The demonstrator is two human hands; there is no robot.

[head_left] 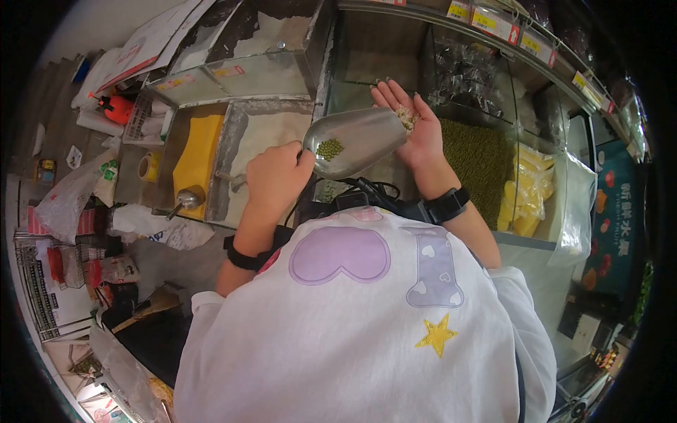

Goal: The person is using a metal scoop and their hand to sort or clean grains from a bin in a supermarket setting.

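My left hand is closed around the handle end of a clear scoop, which is tilted with its mouth toward the right. A small heap of green beans lies inside the scoop near the handle. My right hand is palm up at the scoop's mouth, its fingers stretched out. Pale grains or flakes lie on the palm, partly behind the scoop's rim.
A bin of green beans and yellow packets are at the right. On the left are bins of yellow meal and white powder, with a metal scoop. Price labels line the upper shelf edge.
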